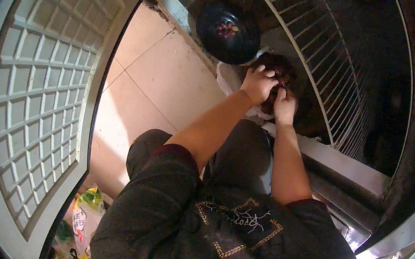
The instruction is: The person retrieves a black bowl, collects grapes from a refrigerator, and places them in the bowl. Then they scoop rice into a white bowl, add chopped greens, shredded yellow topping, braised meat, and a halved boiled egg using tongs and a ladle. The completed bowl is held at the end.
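My left hand point(257, 83) is curled over a clump of dark red fruit point(280, 68) that lies in a white bag point(228, 77) on the floor. My right hand point(285, 106) is right beside it, and its fingertips pinch at the same clump where the two hands meet. Just beyond the hands stands a dark round bowl point(227, 31) with a few small reddish pieces point(226, 28) in it. My knees are bent under me, close to the bag.
A white door with a grid panel point(38, 90) stands open on the left. Beige floor tiles point(167, 76) lie between it and me. White metal railing bars point(333, 62) curve along the right. Colourful packets point(84, 213) sit at the lower left.
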{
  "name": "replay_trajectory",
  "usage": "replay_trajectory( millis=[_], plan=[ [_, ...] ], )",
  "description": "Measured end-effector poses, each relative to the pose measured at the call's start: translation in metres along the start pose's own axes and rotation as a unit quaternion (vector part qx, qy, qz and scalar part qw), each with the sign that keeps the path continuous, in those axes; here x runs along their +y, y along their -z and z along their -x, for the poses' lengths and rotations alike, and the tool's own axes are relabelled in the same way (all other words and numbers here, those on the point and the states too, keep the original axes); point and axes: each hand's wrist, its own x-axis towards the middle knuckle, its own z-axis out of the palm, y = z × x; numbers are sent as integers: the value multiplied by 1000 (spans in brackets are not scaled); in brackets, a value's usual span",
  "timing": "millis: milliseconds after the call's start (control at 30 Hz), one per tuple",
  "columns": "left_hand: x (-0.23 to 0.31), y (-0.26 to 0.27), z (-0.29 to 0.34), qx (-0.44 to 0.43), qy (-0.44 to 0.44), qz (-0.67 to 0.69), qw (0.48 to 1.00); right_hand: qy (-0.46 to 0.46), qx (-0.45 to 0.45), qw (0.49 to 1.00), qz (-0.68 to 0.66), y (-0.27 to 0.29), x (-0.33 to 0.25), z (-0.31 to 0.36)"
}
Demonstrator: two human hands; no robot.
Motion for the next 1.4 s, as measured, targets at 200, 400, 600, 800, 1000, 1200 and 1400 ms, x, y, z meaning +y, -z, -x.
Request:
replay_trajectory(
  millis=[200, 400, 600, 800, 1000, 1200, 1400],
  plan=[
    [-4, -2, -2, -24, -2, -37, 999, 52, 40, 997, 28, -4, -1, 5],
    [-6, 0, -7, 18, 56, 3, 998, -25, 7, 999, 32, 12, -9, -1],
    [-11, 12, -6, -70, 125, 14, 990, -4, 39, 998, 50, 25, -14, -15],
    [-16, 8, -6, -47, 170, 67, 982, -125, 28, 992, -8, 52, -47, -32],
    [-21, -5, 6, 14, 104, 137, 985, -119, 96, 988, -16, 48, -79, -47],
    [-14, -13, 25, 152, 114, 122, 974, -177, 42, 946, -267, 11, -104, -83],
    [-37, 18, 53, 222, 267, 99, 933, -47, -102, 962, -248, -65, -119, -108]
  ],
)
